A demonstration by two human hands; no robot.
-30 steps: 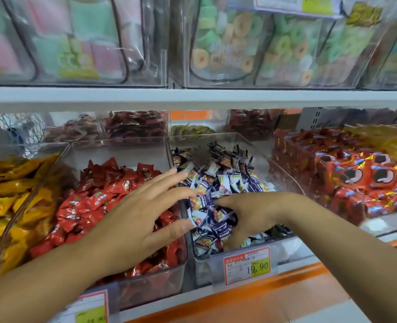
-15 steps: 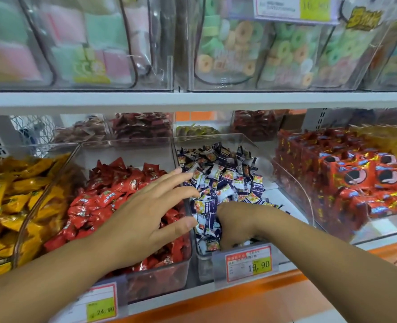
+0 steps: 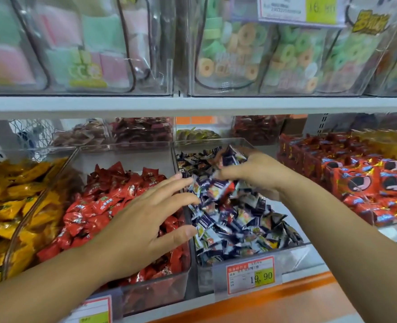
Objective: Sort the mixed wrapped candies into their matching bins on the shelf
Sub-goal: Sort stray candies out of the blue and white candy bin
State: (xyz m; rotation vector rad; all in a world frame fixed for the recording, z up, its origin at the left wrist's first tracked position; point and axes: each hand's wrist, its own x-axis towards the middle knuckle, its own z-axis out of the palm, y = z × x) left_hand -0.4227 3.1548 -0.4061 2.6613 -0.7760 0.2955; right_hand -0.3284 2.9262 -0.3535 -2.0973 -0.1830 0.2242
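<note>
A clear bin in the middle of the lower shelf holds dark blue and white wrapped candies. My right hand is lifted over its back half and grips a bunch of the blue candies, some sticking out above the fingers. My left hand is spread flat with straight fingers over the red wrapped candies in the neighbouring clear bin. Its fingertips reach the divider and touch the edge of the blue pile.
Yellow packets fill the bin at far left. Red packets with a cartoon face fill the bin at right. An upper shelf carries clear bins of pastel sweets. Price tags hang on the bin fronts.
My right hand has risen from the front of the blue candy bin toward its back, lifting a bunch of candies. My left hand stays spread over the red candies.
</note>
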